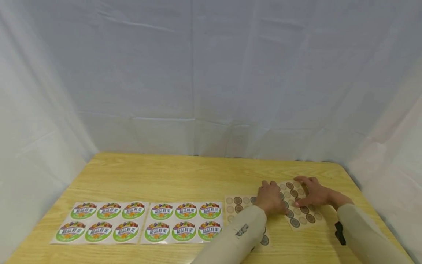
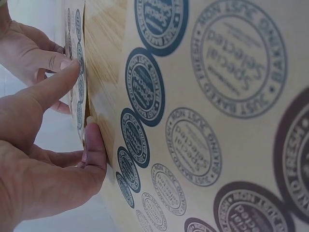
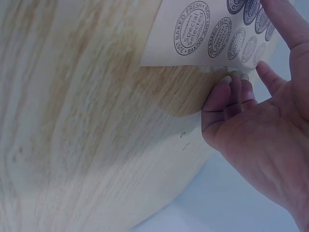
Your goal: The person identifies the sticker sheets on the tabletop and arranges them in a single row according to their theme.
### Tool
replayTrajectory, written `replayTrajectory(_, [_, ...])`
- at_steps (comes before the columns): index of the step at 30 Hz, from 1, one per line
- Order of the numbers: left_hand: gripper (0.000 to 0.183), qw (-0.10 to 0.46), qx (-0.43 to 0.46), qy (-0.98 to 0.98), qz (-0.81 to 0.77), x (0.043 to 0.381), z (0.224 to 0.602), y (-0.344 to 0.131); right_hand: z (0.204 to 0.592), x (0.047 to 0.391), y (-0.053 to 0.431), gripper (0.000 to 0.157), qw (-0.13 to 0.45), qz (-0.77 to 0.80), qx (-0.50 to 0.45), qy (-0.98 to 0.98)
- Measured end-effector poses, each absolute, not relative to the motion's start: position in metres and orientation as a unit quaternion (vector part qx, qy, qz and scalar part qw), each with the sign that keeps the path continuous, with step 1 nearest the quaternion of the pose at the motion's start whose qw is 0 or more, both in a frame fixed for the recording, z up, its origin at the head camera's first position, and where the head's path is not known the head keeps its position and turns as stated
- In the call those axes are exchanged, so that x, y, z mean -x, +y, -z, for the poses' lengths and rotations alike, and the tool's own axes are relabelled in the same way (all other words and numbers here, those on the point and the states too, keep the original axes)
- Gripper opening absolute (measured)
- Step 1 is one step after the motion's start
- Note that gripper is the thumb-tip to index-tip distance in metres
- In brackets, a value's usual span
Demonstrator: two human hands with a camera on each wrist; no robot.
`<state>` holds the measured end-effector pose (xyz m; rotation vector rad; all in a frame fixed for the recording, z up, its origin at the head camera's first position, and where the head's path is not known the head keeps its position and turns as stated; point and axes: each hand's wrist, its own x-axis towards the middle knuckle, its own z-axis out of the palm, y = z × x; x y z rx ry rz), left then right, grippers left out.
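Observation:
My right hand [image 1: 315, 193] grips the right-hand side of a kraft-coloured sheet of round stickers [image 1: 294, 222], its thumb lying over the printed face. In the right wrist view, several fingers curl by the edge of this sheet [image 3: 161, 46]. At the sheet's left edge, my left hand [image 1: 271, 199] pinches with its fingertips. The left wrist view shows that edge slightly off the wood, the left fingers [image 2: 58, 87] at it. Beneath the left forearm lies a second kraft sticker sheet [image 1: 233, 205], partly hidden, with dark and pale round "Special Selected" labels.
Two white sheets of colourful fruit stickers, a left one [image 1: 110, 220] and a middle one [image 1: 178, 223], lie side by side on the wooden table [image 1: 158, 172]. White sheeting [image 1: 204, 80] hangs behind and at both sides. A black object [image 1: 340, 233] shows beside the right sleeve.

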<state>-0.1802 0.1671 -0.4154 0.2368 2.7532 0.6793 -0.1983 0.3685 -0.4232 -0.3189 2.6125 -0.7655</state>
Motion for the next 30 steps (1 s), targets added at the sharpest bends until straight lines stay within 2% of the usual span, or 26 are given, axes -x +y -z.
replayTrajectory(15, [0.084,0.139,-0.069,0.959,-0.238,0.1775,0.4165,0.1700,0.4239,0.1941,0.3678,0.088,0.166,0.273,0.133,0.938])
replayTrajectory(30, [0.063,0.130,-0.092,0.960,-0.230,0.1739,0.4173,0.1700,0.4320,0.1922,0.3686,0.089,0.153,0.297,0.141,0.932])
